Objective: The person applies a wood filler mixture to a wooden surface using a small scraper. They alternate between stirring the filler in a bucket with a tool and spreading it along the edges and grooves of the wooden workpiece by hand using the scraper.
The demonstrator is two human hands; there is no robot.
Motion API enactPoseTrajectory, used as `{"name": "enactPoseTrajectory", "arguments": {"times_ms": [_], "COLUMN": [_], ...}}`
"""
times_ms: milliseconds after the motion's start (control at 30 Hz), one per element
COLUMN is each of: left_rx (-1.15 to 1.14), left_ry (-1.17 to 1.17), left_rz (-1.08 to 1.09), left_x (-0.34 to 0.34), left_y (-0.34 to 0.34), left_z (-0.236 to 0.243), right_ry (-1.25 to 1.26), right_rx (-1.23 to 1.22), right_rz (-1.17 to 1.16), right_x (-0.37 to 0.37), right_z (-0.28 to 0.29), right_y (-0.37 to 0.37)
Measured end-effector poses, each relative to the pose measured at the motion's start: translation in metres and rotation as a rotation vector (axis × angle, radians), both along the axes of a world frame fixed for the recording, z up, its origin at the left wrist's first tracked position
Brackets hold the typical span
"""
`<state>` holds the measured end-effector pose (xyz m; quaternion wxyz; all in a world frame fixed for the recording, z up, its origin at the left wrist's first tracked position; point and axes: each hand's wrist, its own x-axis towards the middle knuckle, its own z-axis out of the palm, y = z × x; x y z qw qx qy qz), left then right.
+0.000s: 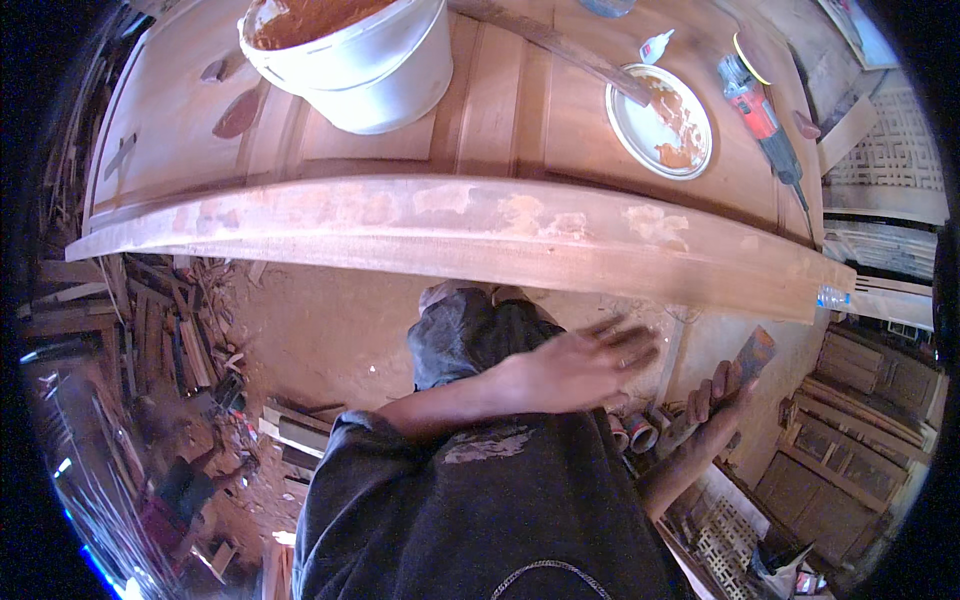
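Note:
My left hand point(590, 368) reaches across the front of my body, fingers stretched out and a little blurred, with nothing in it. At the right, my right hand point(716, 394) is closed round a flat, rectangular grey-brown piece point(757, 356), stained reddish at its end; I cannot make out its exact kind. Both hands are below the near edge of a long wooden board point(400, 235), apart from it. Pale and reddish filler patches mark the board's face. Behind it lies a panelled wooden door point(490, 95).
On the door stand a white bucket point(375, 75) of reddish-brown paste, a paste-smeared white lid point(620, 140) with a wooden stick point(560, 45) across it, a small white bottle point(656, 46) and a red-black angle grinder point(757, 115). Scrap wood point(180, 330) lies at the left, cans point(641, 434) below.

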<state>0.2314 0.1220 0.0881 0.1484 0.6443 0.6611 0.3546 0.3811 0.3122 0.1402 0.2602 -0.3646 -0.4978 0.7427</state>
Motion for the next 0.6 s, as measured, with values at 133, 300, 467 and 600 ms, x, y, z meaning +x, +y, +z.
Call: {"name": "enactPoseTrajectory", "arguments": {"times_ms": [133, 300, 467, 600], "left_rx": [-0.188, -0.323, -0.539, -0.521], "left_ry": [0.066, -0.115, -0.358, -0.364], "left_rz": [0.278, 0.444, 0.546, 0.499], "left_x": [0.0, 0.029, 0.074, 0.105], "left_y": [-0.044, -0.098, -0.112, -0.114], "left_z": [0.002, 0.006, -0.023, -0.045], "right_ry": [-0.143, -0.09, -0.182, -0.102], "right_rx": [-0.031, -0.137, -0.114, -0.125], "right_rz": [-0.017, 0.142, 0.27, 0.326], "right_x": [0.004, 0.023, 0.021, 0.021], "right_z": [0.011, -0.011, -0.024, -0.026], "right_y": [-0.003, 0.005, -0.008, -0.017]}}
